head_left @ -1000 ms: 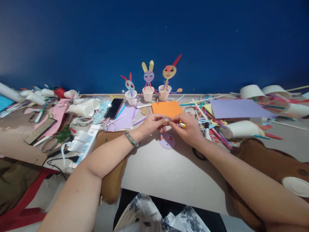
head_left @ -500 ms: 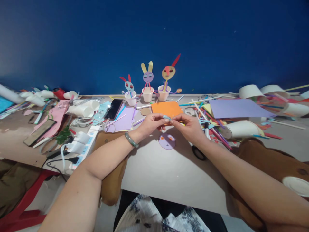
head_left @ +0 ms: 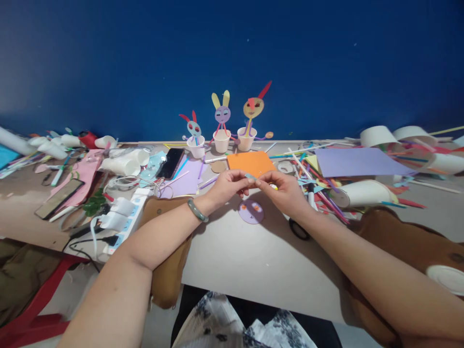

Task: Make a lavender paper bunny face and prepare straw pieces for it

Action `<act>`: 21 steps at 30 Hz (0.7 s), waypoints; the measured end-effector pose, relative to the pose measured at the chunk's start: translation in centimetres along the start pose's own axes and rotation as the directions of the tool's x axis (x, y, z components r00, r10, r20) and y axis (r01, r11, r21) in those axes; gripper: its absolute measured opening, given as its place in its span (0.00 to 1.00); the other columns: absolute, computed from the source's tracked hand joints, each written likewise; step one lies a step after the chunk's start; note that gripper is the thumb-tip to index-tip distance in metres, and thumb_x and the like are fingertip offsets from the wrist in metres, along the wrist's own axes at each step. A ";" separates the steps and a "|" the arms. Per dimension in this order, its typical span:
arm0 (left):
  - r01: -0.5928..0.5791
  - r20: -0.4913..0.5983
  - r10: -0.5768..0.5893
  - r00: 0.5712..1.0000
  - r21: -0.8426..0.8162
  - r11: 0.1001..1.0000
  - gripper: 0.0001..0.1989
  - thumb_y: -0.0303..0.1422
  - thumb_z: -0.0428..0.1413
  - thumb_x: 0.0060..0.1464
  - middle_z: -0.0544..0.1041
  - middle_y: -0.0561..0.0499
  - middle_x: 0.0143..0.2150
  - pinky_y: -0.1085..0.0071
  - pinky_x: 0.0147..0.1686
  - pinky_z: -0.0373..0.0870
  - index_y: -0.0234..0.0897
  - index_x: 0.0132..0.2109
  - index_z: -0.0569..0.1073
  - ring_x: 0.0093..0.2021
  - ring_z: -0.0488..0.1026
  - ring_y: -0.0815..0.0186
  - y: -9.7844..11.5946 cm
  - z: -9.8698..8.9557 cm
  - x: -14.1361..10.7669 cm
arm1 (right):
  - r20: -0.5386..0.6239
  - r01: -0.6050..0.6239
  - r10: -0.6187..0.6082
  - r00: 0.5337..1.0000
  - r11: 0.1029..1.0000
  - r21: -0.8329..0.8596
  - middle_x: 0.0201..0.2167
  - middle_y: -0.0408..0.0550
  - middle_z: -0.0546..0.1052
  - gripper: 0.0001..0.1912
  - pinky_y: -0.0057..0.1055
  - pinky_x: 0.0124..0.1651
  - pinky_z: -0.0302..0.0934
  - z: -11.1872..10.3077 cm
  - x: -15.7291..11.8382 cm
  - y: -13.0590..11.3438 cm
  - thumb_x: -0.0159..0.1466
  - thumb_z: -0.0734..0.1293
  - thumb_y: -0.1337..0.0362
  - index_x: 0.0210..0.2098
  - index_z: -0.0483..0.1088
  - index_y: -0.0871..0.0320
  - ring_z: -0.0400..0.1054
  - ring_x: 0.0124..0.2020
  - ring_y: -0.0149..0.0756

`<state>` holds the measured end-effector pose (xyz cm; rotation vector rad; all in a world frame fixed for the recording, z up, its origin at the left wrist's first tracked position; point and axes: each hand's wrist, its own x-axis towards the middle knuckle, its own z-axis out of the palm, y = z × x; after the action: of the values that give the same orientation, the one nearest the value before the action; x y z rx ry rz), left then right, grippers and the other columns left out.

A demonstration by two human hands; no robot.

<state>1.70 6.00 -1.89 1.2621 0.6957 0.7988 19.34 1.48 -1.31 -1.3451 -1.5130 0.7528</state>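
Note:
Both my hands meet over the table, pinching one small light-blue paper piece [head_left: 250, 176] between their fingertips. My left hand [head_left: 234, 185] grips its left end, with a green bangle [head_left: 197, 210] round the wrist. From the other side, my right hand [head_left: 281, 187] holds the piece between thumb and finger. Just below them a round purple paper face [head_left: 251, 211] lies flat, with orange eyes and a small dark mark under them. Behind my fingers rests an orange paper sheet [head_left: 250, 163]. Black scissor handles [head_left: 299, 230] show partly under my right forearm.
Along the blue wall stand three paper-cup figures, one with yellow rabbit ears [head_left: 222, 141]. A power strip [head_left: 127, 220], phone [head_left: 171, 163] and paper cups [head_left: 125, 162] crowd the left. Purple paper [head_left: 362, 162], a paper cup [head_left: 362, 194] and coloured strips lie at right.
Hardly anything differs: my fingers shift slightly on the light-blue paper piece, and the purple face stays where it was.

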 end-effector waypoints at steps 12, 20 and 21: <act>-0.013 -0.075 0.012 0.997 -0.025 1.000 0.21 0.43 0.70 0.46 0.72 0.57 0.24 0.76 0.28 0.69 0.34 0.33 0.69 0.25 0.72 0.75 0.6 0.6 -0.3 | -0.047 0.029 -0.031 0.998 0.999 -0.038 0.27 0.48 0.78 0.14 0.36 0.38 0.66 0.1 -0.2 -0.2 0.60 0.71 0.51 0.27 0.71 0.55 0.72 0.32 0.40; 0.038 0.015 -0.040 0.999 0.093 0.995 0.17 0.40 0.68 0.48 0.74 0.55 0.24 0.75 0.25 0.67 0.32 0.32 0.73 0.23 0.72 0.74 0.8 -0.1 -0.3 | -0.022 0.034 -0.033 0.999 0.997 0.065 0.26 0.46 0.75 0.14 0.36 0.37 0.63 -0.4 0.0 0.4 0.59 0.72 0.52 0.28 0.70 0.55 0.69 0.30 0.38; 0.056 0.037 -0.060 0.998 0.104 0.993 0.16 0.40 0.67 0.49 0.75 0.53 0.26 0.75 0.25 0.67 0.32 0.32 0.73 0.23 0.73 0.73 0.9 -0.2 -0.3 | -0.011 0.025 -0.024 1.000 0.997 0.077 0.26 0.45 0.75 0.14 0.36 0.37 0.63 -0.5 0.0 0.4 0.60 0.72 0.52 0.28 0.70 0.55 0.68 0.30 0.37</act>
<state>1.27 5.95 -1.02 1.3412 0.7459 0.6956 19.90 1.53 -1.47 -1.2685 -1.4755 0.7806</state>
